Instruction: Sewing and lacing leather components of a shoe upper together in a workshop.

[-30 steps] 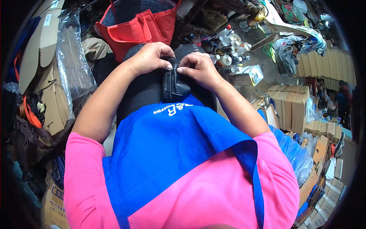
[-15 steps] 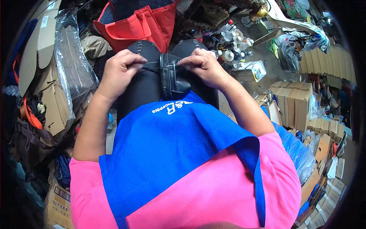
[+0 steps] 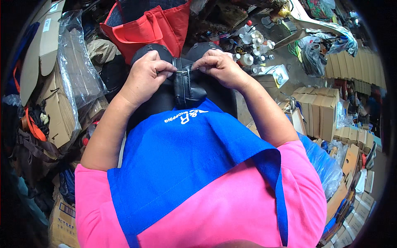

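A black leather piece (image 3: 182, 90) stands on edge between my knees, over dark trousers. At its left side my left hand (image 3: 147, 75) is closed in a pinch on a thin, shiny needle (image 3: 180, 72) that lies against the leather near its upper end. From the other side my right hand (image 3: 223, 69) comes in, thumb and forefinger pinched together close to the leather's edge. What those fingertips hold is too small to make out. A blue apron (image 3: 182, 149) covers my lap below the leather.
Beyond my knees stands a red bag (image 3: 165, 31). Several bottles (image 3: 248, 60) cluster on the floor at the far right. Cardboard pieces (image 3: 49, 107) and clear plastic (image 3: 80, 62) lie at the left; stacked cardboard boxes (image 3: 316, 111) fill the right.
My left hand has moved right, up to the leather; the thread that stretched from it to the leather no longer shows. My right hand has stayed nearly in place.
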Action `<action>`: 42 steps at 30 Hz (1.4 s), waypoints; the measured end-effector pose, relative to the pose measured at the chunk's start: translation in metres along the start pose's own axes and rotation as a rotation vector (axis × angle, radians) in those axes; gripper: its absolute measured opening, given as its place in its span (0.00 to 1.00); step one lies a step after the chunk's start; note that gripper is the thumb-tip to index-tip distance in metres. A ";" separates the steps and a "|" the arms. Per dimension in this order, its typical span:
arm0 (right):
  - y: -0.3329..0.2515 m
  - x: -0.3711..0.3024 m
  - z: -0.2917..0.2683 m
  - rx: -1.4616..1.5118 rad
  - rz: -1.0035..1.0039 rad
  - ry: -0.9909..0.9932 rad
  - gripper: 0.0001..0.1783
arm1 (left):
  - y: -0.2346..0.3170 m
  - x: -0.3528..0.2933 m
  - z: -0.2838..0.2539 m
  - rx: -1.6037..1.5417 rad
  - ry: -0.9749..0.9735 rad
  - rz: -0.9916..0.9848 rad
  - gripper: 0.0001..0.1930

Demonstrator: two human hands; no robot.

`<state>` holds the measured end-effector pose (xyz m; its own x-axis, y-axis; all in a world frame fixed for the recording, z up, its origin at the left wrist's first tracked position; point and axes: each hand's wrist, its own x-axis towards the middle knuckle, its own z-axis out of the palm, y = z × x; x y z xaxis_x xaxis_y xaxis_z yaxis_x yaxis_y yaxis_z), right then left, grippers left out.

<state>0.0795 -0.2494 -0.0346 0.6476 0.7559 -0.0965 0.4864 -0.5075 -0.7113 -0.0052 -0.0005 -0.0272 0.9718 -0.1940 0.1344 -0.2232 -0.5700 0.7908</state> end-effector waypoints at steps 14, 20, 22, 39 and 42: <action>0.001 -0.004 -0.001 -0.017 -0.082 0.041 0.11 | 0.006 0.002 0.003 0.179 0.017 0.236 0.13; 0.002 -0.005 0.001 0.046 -0.035 0.065 0.12 | -0.012 -0.004 -0.003 0.085 -0.077 0.051 0.20; 0.003 -0.004 0.002 0.042 -0.071 0.086 0.12 | -0.019 -0.002 -0.001 0.033 -0.078 0.059 0.19; 0.000 -0.006 0.008 -0.116 -0.118 0.179 0.10 | -0.025 0.005 0.003 -0.107 -0.117 0.015 0.12; 0.000 -0.006 0.007 -0.102 -0.118 0.155 0.10 | -0.027 0.004 0.001 -0.065 -0.128 0.051 0.13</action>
<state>0.0712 -0.2515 -0.0389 0.6614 0.7437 0.0973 0.6158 -0.4644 -0.6365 0.0050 0.0131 -0.0486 0.9407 -0.3236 0.1018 -0.2626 -0.5044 0.8226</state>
